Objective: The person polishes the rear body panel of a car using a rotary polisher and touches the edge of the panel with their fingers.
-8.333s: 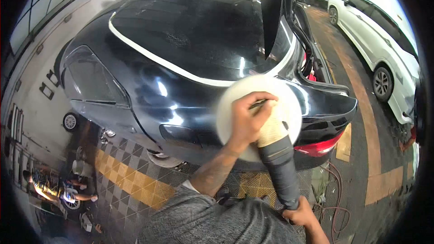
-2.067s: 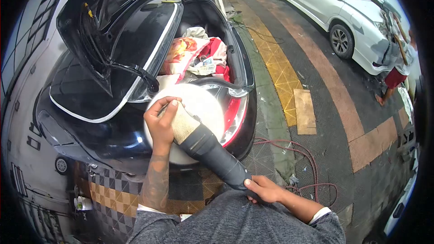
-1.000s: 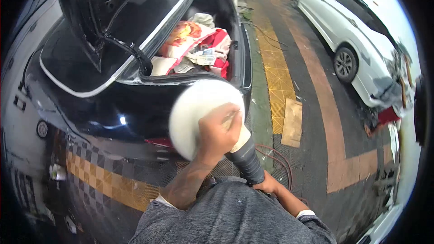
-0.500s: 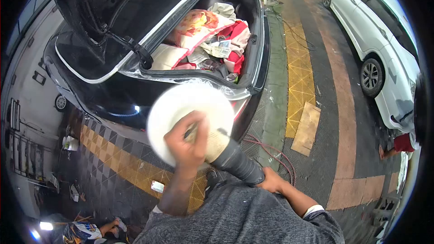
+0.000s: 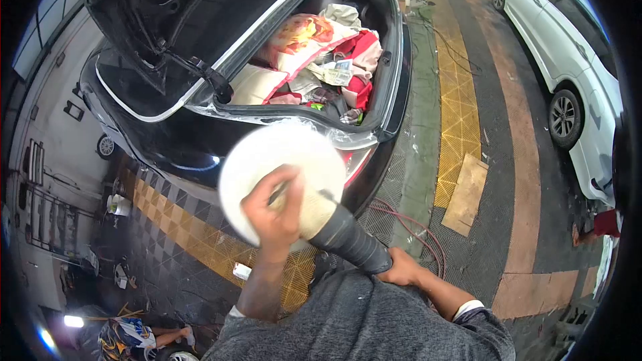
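A polishing machine (image 5: 351, 237) with a dark wrapped body and a tan wrapped head is between my hands. Its round white pad (image 5: 267, 150), blurred at the edge, lies over the rear corner of a black car (image 5: 180, 140). My left hand (image 5: 275, 207) is closed around the tan head, above the pad. My right hand (image 5: 403, 267) grips the rear end of the dark body. Just beyond the pad is the car's open trunk, holding a patterned pillow (image 5: 301, 37) and red and white cloths (image 5: 364, 57). The contact under the pad is hidden.
A white car (image 5: 568, 47) stands at the right. A brown board (image 5: 466, 194) and red hoses (image 5: 435, 244) lie on the floor. At the lower left a person (image 5: 130, 337) is beside a wheel. Another person's red garment (image 5: 606, 223) shows at the right edge.
Since the earliest frame, the view has swung to show the open trunk from behind. In the last half second, the trunk and floor shift slightly rightward in view; both hands keep their hold.
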{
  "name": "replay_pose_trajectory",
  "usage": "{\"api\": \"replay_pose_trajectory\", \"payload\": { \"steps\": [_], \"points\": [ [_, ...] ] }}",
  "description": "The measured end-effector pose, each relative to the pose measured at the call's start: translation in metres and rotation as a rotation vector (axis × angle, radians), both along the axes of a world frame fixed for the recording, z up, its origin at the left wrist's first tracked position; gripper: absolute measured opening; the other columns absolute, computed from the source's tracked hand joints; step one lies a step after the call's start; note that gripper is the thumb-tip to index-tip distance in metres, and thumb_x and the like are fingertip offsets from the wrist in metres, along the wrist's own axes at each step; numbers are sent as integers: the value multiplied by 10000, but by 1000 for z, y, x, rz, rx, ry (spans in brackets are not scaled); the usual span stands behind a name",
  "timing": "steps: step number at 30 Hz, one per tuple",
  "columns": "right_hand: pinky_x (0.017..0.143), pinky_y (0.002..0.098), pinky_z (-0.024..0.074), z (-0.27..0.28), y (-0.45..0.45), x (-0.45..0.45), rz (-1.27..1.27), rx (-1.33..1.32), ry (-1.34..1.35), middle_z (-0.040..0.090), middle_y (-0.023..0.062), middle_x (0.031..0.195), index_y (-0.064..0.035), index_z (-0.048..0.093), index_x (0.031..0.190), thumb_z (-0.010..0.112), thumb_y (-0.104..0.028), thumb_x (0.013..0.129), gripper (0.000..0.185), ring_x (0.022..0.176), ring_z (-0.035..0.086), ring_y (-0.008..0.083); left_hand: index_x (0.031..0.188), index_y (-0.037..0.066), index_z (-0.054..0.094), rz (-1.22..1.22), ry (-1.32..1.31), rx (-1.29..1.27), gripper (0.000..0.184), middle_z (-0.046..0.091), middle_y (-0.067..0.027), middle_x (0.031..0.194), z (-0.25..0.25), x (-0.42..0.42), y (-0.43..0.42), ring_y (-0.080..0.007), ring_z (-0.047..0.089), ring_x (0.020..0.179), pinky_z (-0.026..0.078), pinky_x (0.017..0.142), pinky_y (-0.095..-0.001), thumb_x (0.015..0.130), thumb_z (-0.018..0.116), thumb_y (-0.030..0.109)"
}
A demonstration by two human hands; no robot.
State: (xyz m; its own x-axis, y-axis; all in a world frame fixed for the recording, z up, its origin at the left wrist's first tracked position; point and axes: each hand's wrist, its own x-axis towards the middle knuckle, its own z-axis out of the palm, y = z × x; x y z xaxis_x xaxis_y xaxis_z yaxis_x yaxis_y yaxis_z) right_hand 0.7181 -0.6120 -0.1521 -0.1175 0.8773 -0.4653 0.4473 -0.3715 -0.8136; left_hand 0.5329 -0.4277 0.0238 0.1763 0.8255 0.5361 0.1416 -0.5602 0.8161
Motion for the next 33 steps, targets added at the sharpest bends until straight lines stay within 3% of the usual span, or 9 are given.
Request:
{"api": "replay_pose_trajectory", "payload": {
  "steps": [5, 7, 14, 17, 22, 25, 27, 31, 33],
  "points": [
    [820, 405, 527, 8, -4, -5, -274, 58, 61, 716, 221, 918, 45, 695, 941, 794, -315, 640, 480, 875, 699, 308, 986, -41, 719, -121, 82, 27, 170, 735, -119, 953, 4, 36, 19, -170, 673, 914, 508, 861, -297, 854, 688, 63],
    [825, 404, 528, 9, 3, -2, -205, 17, 78, 716, 221, 915, 47, 695, 945, 795, -319, 636, 489, 877, 700, 312, 980, -51, 717, -86, 96, 49, 206, 742, -172, 951, 6, 31, 17, -235, 715, 903, 544, 847, -340, 840, 712, 100],
    [826, 404, 532, -4, 8, 2, -53, 45, 89, 716, 228, 913, 58, 689, 937, 797, -328, 620, 511, 876, 701, 333, 986, -57, 718, 42, -117, 17, 174, 739, -137, 936, -8, -4, -1, -179, 693, 885, 538, 829, -317, 843, 699, 40],
    [831, 408, 531, -17, -1, 5, -139, -10, 101, 720, 228, 941, 55, 692, 951, 799, -325, 616, 517, 891, 701, 333, 983, -57, 713, -39, 104, 39, 153, 731, -146, 954, 2, 29, 4, -193, 682, 902, 519, 853, -307, 867, 660, 28],
    [824, 408, 531, -12, 3, 6, -203, 22, 111, 723, 220, 940, 44, 699, 956, 800, -320, 616, 508, 895, 702, 329, 983, -63, 702, -79, 142, 56, 155, 728, -153, 961, 3, 32, 8, -196, 681, 911, 519, 859, -314, 872, 659, 36],
    [820, 410, 533, 2, 15, 13, -71, 0, 84, 724, 218, 924, 33, 709, 943, 803, -323, 617, 492, 901, 704, 331, 971, -60, 709, 36, 60, 64, 161, 738, -146, 932, -9, 1, -4, -206, 703, 889, 546, 828, -326, 847, 693, 41],
    [820, 412, 534, 5, 17, 14, -15, -44, 7, 723, 221, 917, 29, 713, 936, 803, -328, 619, 486, 904, 705, 334, 975, -67, 703, 51, -224, -15, 157, 733, -145, 937, -17, -6, -8, -198, 692, 891, 539, 843, -325, 850, 683, 27],
    [817, 417, 536, -7, 4, 11, -72, 50, 21, 718, 233, 897, 29, 715, 926, 799, -348, 610, 499, 888, 704, 359, 1021, -73, 684, -32, 96, 68, 175, 721, -167, 986, -7, 15, 1, -201, 670, 954, 507, 897, -326, 890, 638, 33],
    [814, 419, 537, -7, 1, 8, -133, 50, 81, 715, 241, 894, 33, 713, 926, 797, -354, 607, 508, 880, 703, 369, 1016, -71, 685, -73, 68, 29, 175, 722, -165, 985, -6, 28, 8, -202, 670, 955, 506, 898, -326, 886, 644, 39]
  ]
}}
